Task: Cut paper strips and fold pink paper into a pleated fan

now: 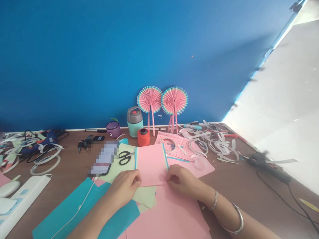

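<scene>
At centre, the blue-edged pink sheet (152,166) is pinched at its near corners by the curled left hand (126,184) and right hand (183,181); alignment seems in hand, with evenly matched edges called for next.

A soft shadow (249,46) slants across the bright blue wall (104,59)

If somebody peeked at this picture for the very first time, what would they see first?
Probably the two round pink fans with blue rims, side by side in front of the bright blue wall. Next might come the pink paper in the middle, with the left hand at its near left corner and the right hand at its near right. The curly pale strips heaped at the back right stand out too.
</scene>
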Tool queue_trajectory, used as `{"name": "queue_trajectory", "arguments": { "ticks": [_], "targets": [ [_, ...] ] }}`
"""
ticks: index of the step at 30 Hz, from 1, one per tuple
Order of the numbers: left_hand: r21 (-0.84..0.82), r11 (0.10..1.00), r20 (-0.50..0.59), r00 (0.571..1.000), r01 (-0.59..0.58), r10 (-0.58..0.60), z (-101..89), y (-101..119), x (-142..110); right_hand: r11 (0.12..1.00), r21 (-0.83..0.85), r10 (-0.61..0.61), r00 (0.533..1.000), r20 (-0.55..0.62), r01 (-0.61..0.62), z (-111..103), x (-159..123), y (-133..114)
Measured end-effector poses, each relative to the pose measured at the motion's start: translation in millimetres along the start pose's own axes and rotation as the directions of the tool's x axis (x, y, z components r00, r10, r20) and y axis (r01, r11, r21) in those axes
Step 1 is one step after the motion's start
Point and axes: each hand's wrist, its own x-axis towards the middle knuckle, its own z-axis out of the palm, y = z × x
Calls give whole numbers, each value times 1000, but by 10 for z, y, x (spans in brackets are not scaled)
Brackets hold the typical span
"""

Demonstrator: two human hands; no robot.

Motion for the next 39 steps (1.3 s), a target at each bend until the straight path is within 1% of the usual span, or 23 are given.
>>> {"name": "queue_trajectory", "arguments": {
  "ticks": [5, 8, 9, 11, 13, 15, 17, 19, 23, 28, 32, 35, 37, 38, 39],
  "targets": [
    [37, 999, 8, 1000, 14, -14, 0, 29, 7, 1000, -2, 7, 1000, 12, -7, 9, -4, 9],
    [88, 996, 16, 1000, -5, 3, 6, 53, 19, 999, -29, 13, 999, 33, -12, -1, -5, -6],
    [114, 993, 3, 1000, -28, 28, 14, 57, 21, 999, -48, -6, 999, 33, 7, -4, -8, -14],
    [169, 979, -36, 992, -114, 122, 39, 52, 19, 991, -104, -85, 996, 35, 89, -4, -17, -30],
    [209, 949, -59, 966, -234, 251, 78, 31, 12, 964, -174, -191, 979, 71, 200, 10, -32, -40],
    [229, 911, -43, 931, -343, 361, 120, 2, 7, 929, -239, -260, 957, 126, 284, 38, -46, -43],
    [246, 881, -16, 907, -404, 421, 151, -20, 5, 906, -290, -274, 949, 158, 309, 69, -55, -45],
    [264, 861, 10, 894, -435, 448, 160, -21, 6, 897, -325, -260, 953, 154, 298, 91, -54, -53],
    [301, 848, 17, 891, -437, 453, 118, 19, 6, 914, -326, -216, 969, 117, 243, 65, -40, -83],
    [306, 860, -28, 899, -408, 437, -3, -7, -29, 915, -356, -169, 981, 90, 191, -56, -67, -76],
    [287, 884, -33, 918, -370, 395, -91, -72, -52, 922, -341, -160, 982, 101, 186, -105, -88, -54],
    [241, 898, -51, 919, -368, 391, -87, -109, -12, 923, -333, -169, 980, 107, 195, -95, -76, -45],
    [193, 908, -99, 913, -373, 396, -59, -137, 44, 919, -329, -191, 976, 103, 215, -82, -61, -38],
    [161, 913, -147, 906, -374, 397, -45, -154, 75, 922, -315, -205, 974, 97, 226, -78, -52, -32],
    [122, 919, -219, 893, -375, 393, -34, -170, 105, 930, -283, -217, 972, 87, 233, -78, -43, -25]
  ]
}}
